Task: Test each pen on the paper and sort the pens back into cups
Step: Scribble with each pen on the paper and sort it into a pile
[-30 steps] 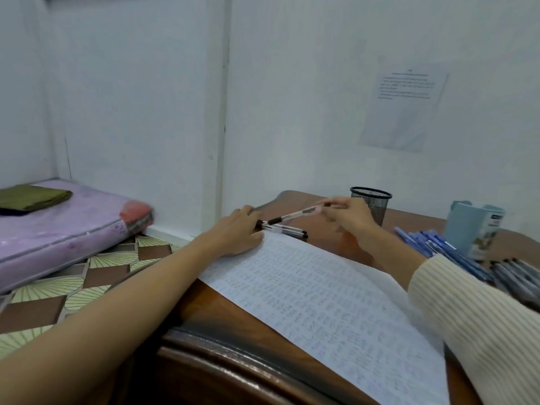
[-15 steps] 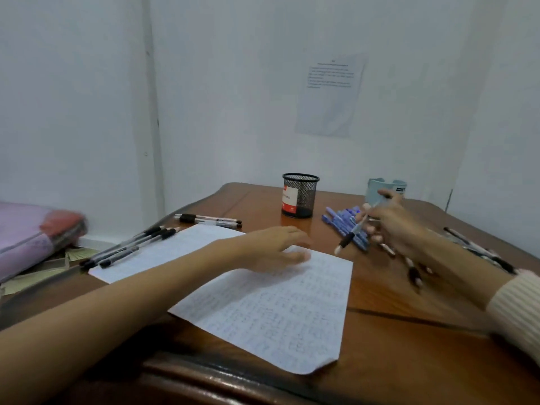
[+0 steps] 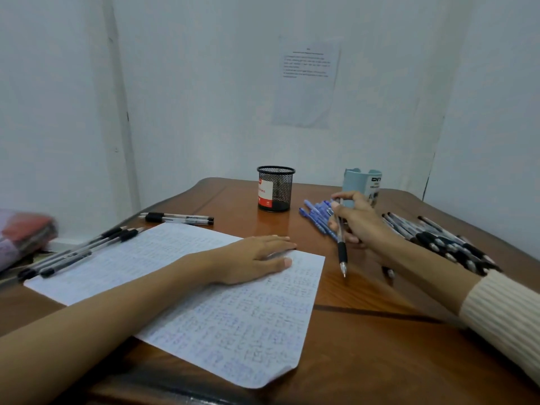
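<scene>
Holding a pen (image 3: 341, 247) in the right hand (image 3: 363, 226), the person is pointing its tip down, just past the right edge of the paper (image 3: 204, 311). The fingers are curling round the top half of the pen, and the black grip and the tip are sticking out below the hand. I cannot tell if the tip is touching the wood. The left hand (image 3: 254, 258) is lying flat on the paper with its fingers straight, holding nothing and pressing the sheet down. The paper is lying in the middle of the brown table (image 3: 380, 346), and it is full of little scribbles. Its near corner is curling up a bit.

Two cups are standing at the far side of the table. On the left a black mesh cup (image 3: 276, 188) is standing, and on the right a light blue cup (image 3: 361, 181) is standing just behind the right hand. In front of the blue cup, a pile of blue pens (image 3: 315, 213) is lying right beside the right hand. On the right side of the table, a big pile of black pens (image 3: 444, 244) is lying behind the right arm. Past the far edge of the paper, two pens (image 3: 181, 219) are lying side by side. At the left end of the paper, three more pens (image 3: 79, 249) are lying, partly on it. A white sleeve (image 3: 508, 320) is covering the right arm. A printed sheet (image 3: 306, 86) is hanging on the wall.
</scene>
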Demonstrator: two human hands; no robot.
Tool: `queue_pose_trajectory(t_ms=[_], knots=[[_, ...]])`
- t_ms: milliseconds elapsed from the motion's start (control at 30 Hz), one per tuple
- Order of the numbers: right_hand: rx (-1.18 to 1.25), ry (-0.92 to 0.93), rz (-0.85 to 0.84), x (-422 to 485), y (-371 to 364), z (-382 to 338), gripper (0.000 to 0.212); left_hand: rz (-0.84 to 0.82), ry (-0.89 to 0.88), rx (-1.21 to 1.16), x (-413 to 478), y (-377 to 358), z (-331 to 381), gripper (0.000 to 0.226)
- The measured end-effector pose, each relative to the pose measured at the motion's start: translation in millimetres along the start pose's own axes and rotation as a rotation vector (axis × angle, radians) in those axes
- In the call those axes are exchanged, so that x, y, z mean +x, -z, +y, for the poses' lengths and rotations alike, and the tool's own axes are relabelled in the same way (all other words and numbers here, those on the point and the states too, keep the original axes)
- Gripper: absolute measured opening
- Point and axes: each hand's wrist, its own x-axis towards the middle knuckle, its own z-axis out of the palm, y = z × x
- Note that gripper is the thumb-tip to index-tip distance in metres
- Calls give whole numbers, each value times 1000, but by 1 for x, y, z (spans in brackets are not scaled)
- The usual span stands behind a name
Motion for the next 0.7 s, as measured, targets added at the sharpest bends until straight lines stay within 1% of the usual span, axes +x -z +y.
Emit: queue_pose_trajectory(t_ms=[33,133,167,200,233,300,333,367,433,467,500,567,633,700], knots=[[36,-8,-20,0,1,-1,28,1,1,1,0,0,0,50],[133,-96,-91,-2,5,-5,55,1,0,12,-1,2,1,50],[163,-131,-90,-2,5,-4,61,2,1,17,-1,2,2,50],[214,-165,-65,-2,6,-4,61,1,2,22,0,2,2,50],[290,-197,-20,-2,6,-3,56,-1,5,23,0,2,3,50],[465,-249,91,0,7,-3,30,-2,13,13,0,2,3,50],[527,-272,145,2,7,-3,20,-1,17,4,0,2,2,50],[573,-291,183,3,8,-2,20,1,21,-5,0,1,2,50],[641,-304,204,2,7,-1,17,10,29,-14,0,1,1,51],[654,-301,190,0,6,-1,15,15,36,-13,0,0,1,52],[663,-290,164,-2,5,0,17,20,46,-11,1,0,1,53],[679,-260,68,-7,2,-1,28,25,60,-7,2,0,0,55],[645,-245,-79,-11,0,-1,39,23,68,-2,2,-1,0,56],[570,-282,-235,-14,-3,-2,49,14,75,2,2,-1,0,58]])
